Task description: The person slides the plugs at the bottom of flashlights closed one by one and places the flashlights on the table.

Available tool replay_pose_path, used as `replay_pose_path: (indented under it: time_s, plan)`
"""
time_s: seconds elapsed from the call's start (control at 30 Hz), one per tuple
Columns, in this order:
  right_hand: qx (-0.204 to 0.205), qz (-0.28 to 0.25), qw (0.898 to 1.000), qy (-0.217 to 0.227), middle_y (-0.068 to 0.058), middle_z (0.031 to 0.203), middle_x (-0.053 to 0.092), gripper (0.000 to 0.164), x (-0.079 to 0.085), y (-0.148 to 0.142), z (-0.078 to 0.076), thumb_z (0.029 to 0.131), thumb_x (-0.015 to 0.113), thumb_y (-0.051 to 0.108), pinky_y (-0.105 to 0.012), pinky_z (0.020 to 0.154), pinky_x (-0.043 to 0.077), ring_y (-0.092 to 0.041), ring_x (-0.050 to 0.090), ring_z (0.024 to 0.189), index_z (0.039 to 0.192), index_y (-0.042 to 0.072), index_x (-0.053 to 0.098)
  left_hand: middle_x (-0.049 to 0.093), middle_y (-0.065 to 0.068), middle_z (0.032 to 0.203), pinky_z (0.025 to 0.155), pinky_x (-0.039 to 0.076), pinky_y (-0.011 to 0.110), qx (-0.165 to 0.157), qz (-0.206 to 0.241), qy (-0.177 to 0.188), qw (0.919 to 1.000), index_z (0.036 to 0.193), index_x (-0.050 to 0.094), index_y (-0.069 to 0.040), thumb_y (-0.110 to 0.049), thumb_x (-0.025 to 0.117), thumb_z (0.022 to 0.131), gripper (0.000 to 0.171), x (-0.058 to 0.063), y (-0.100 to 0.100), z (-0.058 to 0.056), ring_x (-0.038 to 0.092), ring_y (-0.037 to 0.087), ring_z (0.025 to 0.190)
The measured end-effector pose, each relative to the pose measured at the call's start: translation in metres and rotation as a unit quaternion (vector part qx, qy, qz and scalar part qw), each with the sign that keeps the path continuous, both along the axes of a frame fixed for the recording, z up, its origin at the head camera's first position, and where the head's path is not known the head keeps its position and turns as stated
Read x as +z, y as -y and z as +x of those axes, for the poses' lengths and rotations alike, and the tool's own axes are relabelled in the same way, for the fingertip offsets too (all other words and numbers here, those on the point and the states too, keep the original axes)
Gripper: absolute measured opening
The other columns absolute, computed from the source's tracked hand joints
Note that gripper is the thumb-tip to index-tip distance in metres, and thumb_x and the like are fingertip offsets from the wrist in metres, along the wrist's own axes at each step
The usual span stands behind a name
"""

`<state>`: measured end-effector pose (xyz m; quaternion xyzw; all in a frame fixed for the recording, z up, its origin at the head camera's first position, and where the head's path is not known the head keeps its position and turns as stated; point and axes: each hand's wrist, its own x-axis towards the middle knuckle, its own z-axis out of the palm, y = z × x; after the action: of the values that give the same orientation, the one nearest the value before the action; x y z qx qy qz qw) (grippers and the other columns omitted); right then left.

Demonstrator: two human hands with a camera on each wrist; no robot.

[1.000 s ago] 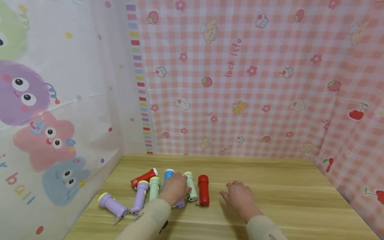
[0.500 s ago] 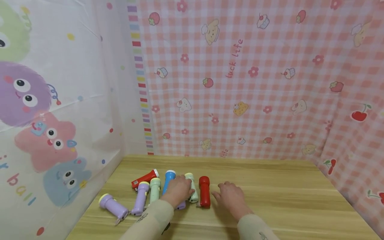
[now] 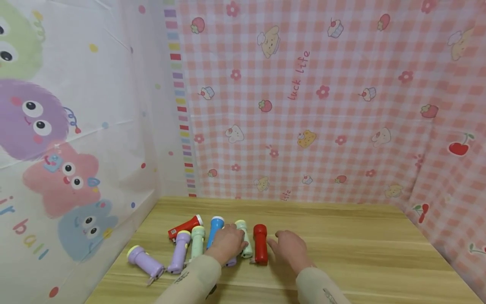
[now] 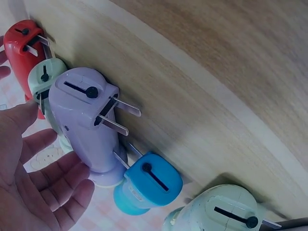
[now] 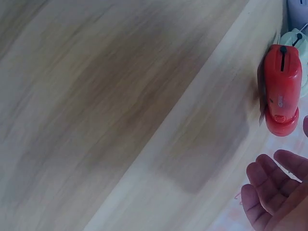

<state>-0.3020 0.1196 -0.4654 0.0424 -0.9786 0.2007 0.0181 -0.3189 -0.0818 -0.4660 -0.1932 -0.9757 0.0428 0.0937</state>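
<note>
My left hand (image 3: pixel 228 242) hovers with loosely bent fingers over a purple flashlight (image 3: pixel 231 261), which it mostly covers in the head view. From the left wrist, the fingers lie beside that flashlight's body and the thumb tip overlaps a pale green flashlight (image 4: pixel 43 79); fold-out plug prongs show at their ends. A blue flashlight (image 3: pixel 214 231) lies just left of this hand. To the right of the pale green one lies a red flashlight (image 3: pixel 260 245). Just right of it is my right hand (image 3: pixel 291 249), thumb toward the flashlight, fingers loosely bent and holding nothing.
Farther left on the wooden table (image 3: pixel 353 253) lie another red flashlight (image 3: pixel 184 227), a green one (image 3: pixel 197 242), a purple one (image 3: pixel 179 253) and a slanted purple one (image 3: pixel 146 261). A checked cloth (image 3: pixel 296 105) hangs behind, a cartoon-printed sheet (image 3: pixel 125 126) at left.
My right hand has moved left, closer to the red flashlight. The left hand stays over the purple flashlight with only a slight shift. The head view has turned a little.
</note>
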Motion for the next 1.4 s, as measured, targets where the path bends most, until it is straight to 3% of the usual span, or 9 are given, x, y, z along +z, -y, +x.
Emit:
replay_pose_path:
  time_s: [0.17, 0.3, 0.4, 0.53, 0.67, 0.97, 1.17, 1.4]
  plan:
    - [-0.015, -0.031, 0.999, 0.023, -0.017, 0.115, 0.068, 0.049, -0.002, 0.005, -0.005, 0.095, 0.061, 0.042, -0.052, 0.092, 0.049, -0.037, 0.062, 0.108, 0.116, -0.002, 0.068, 0.057, 0.007, 0.081, 0.064, 0.054, 0.040, -0.009, 0.001, -0.010, 0.9999, 0.086, 0.067, -0.014, -0.044, 0.069, 0.091, 0.030, -0.002, -0.003, -0.001, 0.059, 0.023, 0.081]
    - [-0.028, -0.056, 0.997, 0.035, -0.016, 0.110, 0.068, 0.049, -0.005, 0.016, -0.008, 0.095, 0.061, 0.043, -0.049, 0.088, 0.051, -0.031, 0.064, 0.096, 0.115, -0.002, 0.067, 0.058, 0.007, 0.083, 0.068, 0.054, 0.040, 0.000, -0.011, 0.000, 0.9999, 0.092, 0.069, -0.014, -0.045, 0.068, 0.092, 0.032, -0.001, -0.004, 0.000, 0.059, 0.023, 0.084]
    - [-0.042, -0.074, 0.995, 0.043, -0.013, 0.092, 0.067, 0.043, -0.006, 0.026, -0.007, 0.096, 0.061, 0.043, -0.043, 0.072, 0.052, -0.025, 0.061, 0.078, 0.100, 0.001, 0.068, 0.059, 0.007, 0.084, 0.069, 0.055, 0.041, 0.003, -0.017, 0.002, 0.9998, 0.095, 0.070, -0.013, -0.045, 0.067, 0.092, 0.032, 0.000, -0.005, 0.002, 0.060, 0.023, 0.084]
    - [-0.066, -0.063, 0.995, 0.046, -0.006, 0.071, 0.055, 0.040, -0.007, 0.037, -0.007, 0.096, 0.060, 0.044, -0.034, 0.056, 0.042, -0.021, 0.052, 0.063, 0.081, 0.007, 0.061, 0.059, 0.008, 0.083, 0.067, 0.055, 0.041, 0.001, -0.020, -0.002, 0.9998, 0.093, 0.069, -0.014, -0.045, 0.067, 0.092, 0.031, 0.001, -0.004, 0.003, 0.060, 0.024, 0.083]
    - [-0.075, -0.062, 0.994, 0.045, -0.005, 0.070, 0.054, 0.039, -0.007, 0.039, -0.008, 0.095, 0.061, 0.044, -0.033, 0.054, 0.041, -0.021, 0.051, 0.062, 0.079, 0.008, 0.061, 0.059, 0.007, 0.084, 0.069, 0.055, 0.040, 0.003, -0.021, 0.005, 0.9998, 0.093, 0.069, -0.014, -0.045, 0.066, 0.093, 0.032, 0.002, -0.003, 0.004, 0.059, 0.023, 0.084]
    - [-0.079, -0.121, 0.988, 0.062, -0.004, 0.066, 0.054, 0.037, -0.013, 0.038, -0.011, 0.093, 0.062, 0.042, -0.030, 0.054, 0.037, -0.019, 0.050, 0.060, 0.074, 0.010, 0.059, 0.058, 0.007, 0.083, 0.069, 0.054, 0.041, 0.007, -0.024, 0.009, 0.9997, 0.091, 0.068, -0.014, -0.046, 0.066, 0.093, 0.032, 0.002, -0.001, 0.005, 0.059, 0.023, 0.084]
    - [-0.074, -0.154, 0.984, 0.048, -0.005, 0.064, 0.053, 0.034, -0.014, 0.036, -0.009, 0.091, 0.065, 0.036, -0.028, 0.052, 0.037, -0.018, 0.049, 0.058, 0.072, 0.008, 0.057, 0.058, 0.007, 0.083, 0.069, 0.054, 0.041, 0.008, -0.024, 0.006, 0.9997, 0.090, 0.068, -0.014, -0.046, 0.066, 0.092, 0.032, 0.000, -0.002, 0.003, 0.059, 0.024, 0.083]
    - [-0.070, -0.156, 0.985, 0.038, -0.005, 0.065, 0.052, 0.033, -0.013, 0.030, -0.007, 0.089, 0.066, 0.033, -0.029, 0.055, 0.038, -0.019, 0.049, 0.059, 0.070, 0.008, 0.056, 0.059, 0.007, 0.084, 0.071, 0.054, 0.041, 0.011, -0.025, 0.013, 0.9995, 0.091, 0.069, -0.013, -0.045, 0.066, 0.092, 0.032, 0.001, -0.002, 0.004, 0.059, 0.024, 0.084]
